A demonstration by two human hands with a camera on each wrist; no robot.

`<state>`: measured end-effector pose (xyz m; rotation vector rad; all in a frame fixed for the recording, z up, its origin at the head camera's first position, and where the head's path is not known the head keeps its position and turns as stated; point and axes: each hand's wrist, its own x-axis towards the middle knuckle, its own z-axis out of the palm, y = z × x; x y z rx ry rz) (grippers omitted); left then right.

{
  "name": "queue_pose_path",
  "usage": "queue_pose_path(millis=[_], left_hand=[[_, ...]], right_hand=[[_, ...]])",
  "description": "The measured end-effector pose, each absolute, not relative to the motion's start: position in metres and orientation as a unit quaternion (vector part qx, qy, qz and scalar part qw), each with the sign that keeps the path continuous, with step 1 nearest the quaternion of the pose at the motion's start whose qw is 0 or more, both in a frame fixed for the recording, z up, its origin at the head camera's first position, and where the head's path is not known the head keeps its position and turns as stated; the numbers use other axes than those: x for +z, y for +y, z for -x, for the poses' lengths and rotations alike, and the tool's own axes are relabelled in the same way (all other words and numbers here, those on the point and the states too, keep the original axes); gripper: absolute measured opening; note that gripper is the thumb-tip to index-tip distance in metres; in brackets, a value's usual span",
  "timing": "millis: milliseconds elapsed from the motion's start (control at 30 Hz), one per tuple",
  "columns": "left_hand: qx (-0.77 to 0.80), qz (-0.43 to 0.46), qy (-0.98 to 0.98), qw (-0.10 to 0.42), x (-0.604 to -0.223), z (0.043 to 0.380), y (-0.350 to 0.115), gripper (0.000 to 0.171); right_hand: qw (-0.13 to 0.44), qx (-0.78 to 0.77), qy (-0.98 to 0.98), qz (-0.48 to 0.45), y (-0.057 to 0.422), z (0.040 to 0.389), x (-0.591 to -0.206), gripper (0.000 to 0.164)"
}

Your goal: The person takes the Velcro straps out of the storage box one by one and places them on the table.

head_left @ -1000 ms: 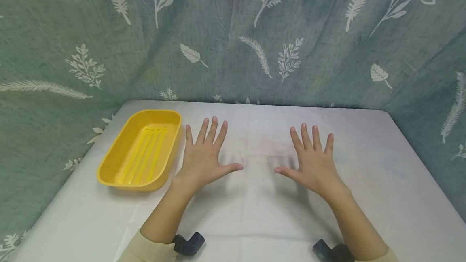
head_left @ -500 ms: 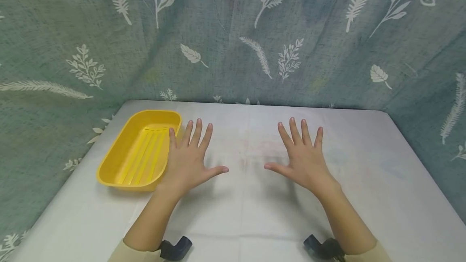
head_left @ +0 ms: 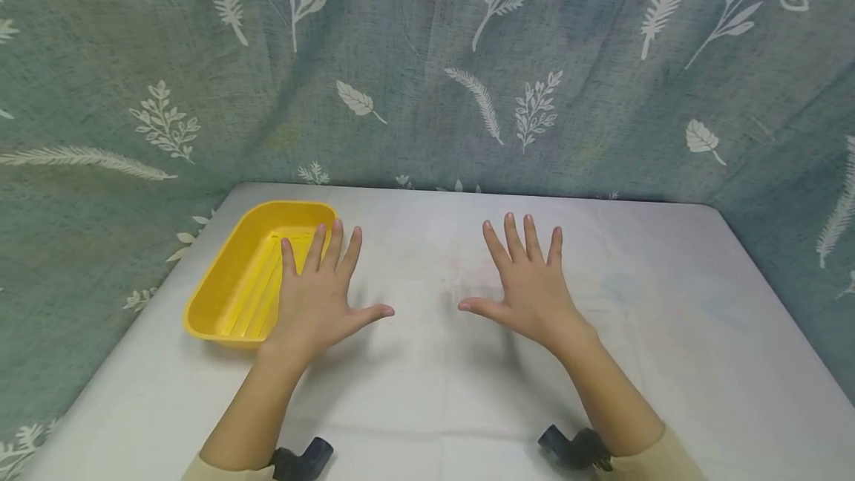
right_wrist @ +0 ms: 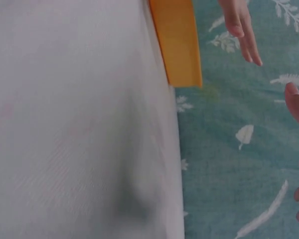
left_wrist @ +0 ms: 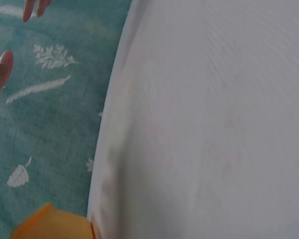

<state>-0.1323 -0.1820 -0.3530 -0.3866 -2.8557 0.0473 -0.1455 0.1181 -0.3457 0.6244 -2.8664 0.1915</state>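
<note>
Since we shifted toward the yellow slotted tray, our left hand overlaps its right side, our right hand farther right, both spread wide and empty, leaving it unheld.

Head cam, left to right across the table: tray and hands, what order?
Tray → left hand (covers part of the tray's right side in this view) → right hand.
</note>
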Motion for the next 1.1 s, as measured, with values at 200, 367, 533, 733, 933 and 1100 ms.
queue_pose_path(millis=[200, 367, 533, 733, 933, 1100], left_hand=[[0.013, 0.123, -0.983, 0.137, -0.353, 0.128, -0.195, 0.113], [0.021, 0.111, -0.985, 0.132, -0.350, 0.125, -0.206, 0.112], [0.026, 0.098, -0.987, 0.122, -0.350, 0.120, -0.219, 0.112], [0.028, 0.086, -0.988, 0.124, -0.350, 0.113, -0.238, 0.112], [0.023, 0.074, -0.988, 0.131, -0.349, 0.106, -0.258, 0.112], [0.016, 0.057, -0.991, 0.123, -0.354, 0.100, -0.277, 0.113]], right_hand=[[0.106, 0.060, -0.966, -0.228, 0.097, 0.147, -0.343, 0.107], [0.111, 0.068, -0.960, -0.247, 0.081, 0.146, -0.340, 0.106], [0.117, 0.066, -0.957, -0.258, 0.068, 0.146, -0.338, 0.105], [0.123, 0.071, -0.950, -0.279, 0.051, 0.147, -0.337, 0.105], [0.132, 0.070, -0.947, -0.284, 0.036, 0.149, -0.338, 0.105], [0.139, 0.077, -0.948, -0.275, 0.020, 0.150, -0.341, 0.106]])
